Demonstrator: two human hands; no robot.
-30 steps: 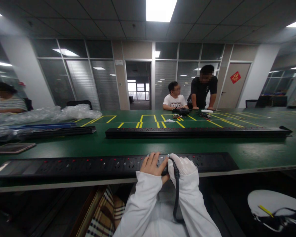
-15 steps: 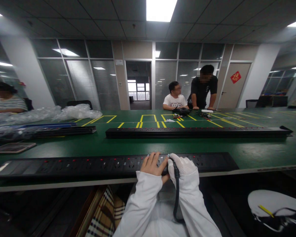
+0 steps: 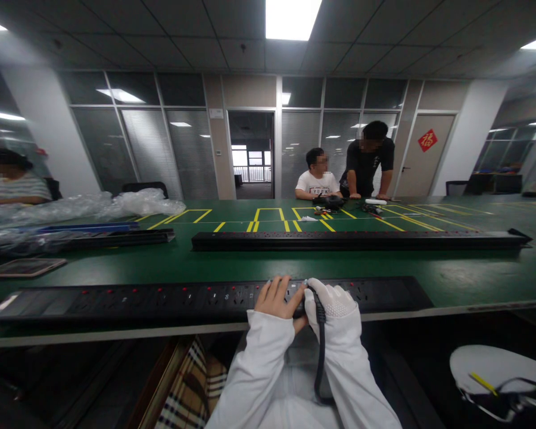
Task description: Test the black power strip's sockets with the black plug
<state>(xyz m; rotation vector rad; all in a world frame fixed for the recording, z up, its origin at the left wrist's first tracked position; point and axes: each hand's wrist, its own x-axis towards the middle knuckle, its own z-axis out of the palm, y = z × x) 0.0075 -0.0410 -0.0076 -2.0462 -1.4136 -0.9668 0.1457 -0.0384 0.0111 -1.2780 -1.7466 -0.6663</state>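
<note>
The right hand [image 3: 338, 301], gloved, was curled around a cord [image 3: 320, 351] at the bench's [image 3: 134, 265] near edge, apparently guiding its end; the left hand [image 3: 274, 298] spread fingers over the strip [image 3: 174, 304] along that edge, likely steadying it, its grip unclear.

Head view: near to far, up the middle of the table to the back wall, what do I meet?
Near strip → far strip → yellow tape → doorway. Left hand and right hand left out: both overlap the near strip.
</note>
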